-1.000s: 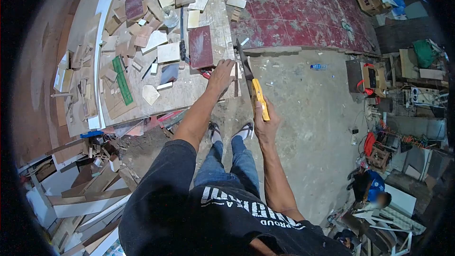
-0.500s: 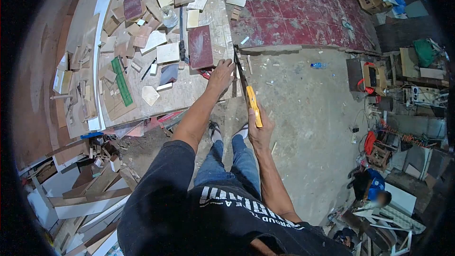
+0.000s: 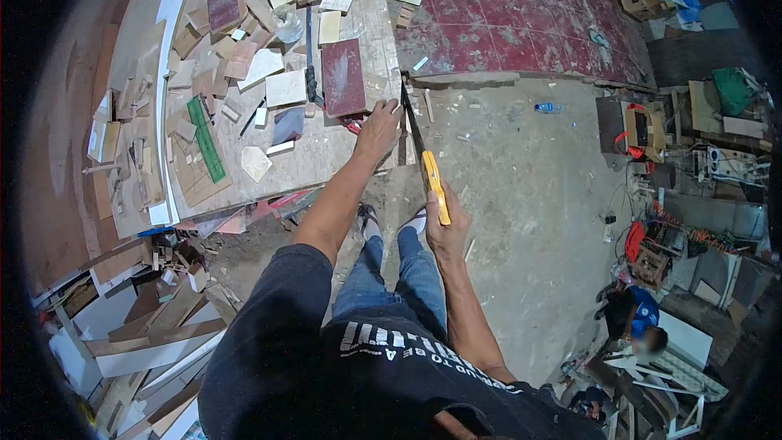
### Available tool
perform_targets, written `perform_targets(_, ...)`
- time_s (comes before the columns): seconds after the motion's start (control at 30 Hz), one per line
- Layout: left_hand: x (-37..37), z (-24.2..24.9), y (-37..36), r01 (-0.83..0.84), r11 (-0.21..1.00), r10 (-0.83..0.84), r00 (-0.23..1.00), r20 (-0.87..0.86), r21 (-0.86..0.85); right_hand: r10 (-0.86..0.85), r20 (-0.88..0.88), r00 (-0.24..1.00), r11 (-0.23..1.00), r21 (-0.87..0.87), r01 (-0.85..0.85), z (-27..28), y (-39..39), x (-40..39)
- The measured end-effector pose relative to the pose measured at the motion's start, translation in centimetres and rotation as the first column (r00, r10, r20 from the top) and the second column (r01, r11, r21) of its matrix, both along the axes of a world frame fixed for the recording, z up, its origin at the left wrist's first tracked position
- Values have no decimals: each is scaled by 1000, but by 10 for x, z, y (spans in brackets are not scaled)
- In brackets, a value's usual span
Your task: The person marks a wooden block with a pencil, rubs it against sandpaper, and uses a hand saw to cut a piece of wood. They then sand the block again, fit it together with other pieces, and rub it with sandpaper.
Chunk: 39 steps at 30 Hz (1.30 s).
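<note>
The saw's yellow handle (image 3: 436,187) lies within the right fingers (image 3: 444,205).

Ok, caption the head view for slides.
Left hand at the workbench, right hand holding a yellow-handled saw beside its edge.

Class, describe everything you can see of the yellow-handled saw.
The saw has a long, narrow, dark blade, apparently metal, and a plastic-looking yellow handle. It points forward, the blade beside the table's edge. The right grip wraps the handle. Its teeth, and whether the blade touches wood, cannot be made out.
</note>
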<state>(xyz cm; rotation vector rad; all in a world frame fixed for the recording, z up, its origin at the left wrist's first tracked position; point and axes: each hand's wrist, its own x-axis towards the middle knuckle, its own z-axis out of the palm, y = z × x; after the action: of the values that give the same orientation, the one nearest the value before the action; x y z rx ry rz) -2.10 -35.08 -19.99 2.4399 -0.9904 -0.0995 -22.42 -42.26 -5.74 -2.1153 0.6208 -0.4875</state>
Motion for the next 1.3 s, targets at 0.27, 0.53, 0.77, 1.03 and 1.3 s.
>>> perform_targets(0.27, 0, 1, 0, 7, 1000, -6, 999, -37, 29, -2, 1, 1000, 1000, 24, 2, -12, -4, -1)
perform_targets(0.53, 34, -1, -29, -165, 980, 162, 986, 33, 111, 42, 46, 998, 999, 8, -43, -17, -28, 45)
perform_targets(0.77, 41, -4, -27, -159, 983, 148, 982, 119, 90, 57, -3, 998, 997, 53, -57, -6, -30, 55)
perform_targets(1.03, 45, 1, -29, -148, 983, 146, 989, 21, 106, 51, 63, 997, 999, -15, -50, -11, -24, 62)
perform_targets(1.3, 47, 1, -28, -128, 983, 125, 992, 35, 134, 40, 90, 995, 999, -18, -39, -3, -21, 55)
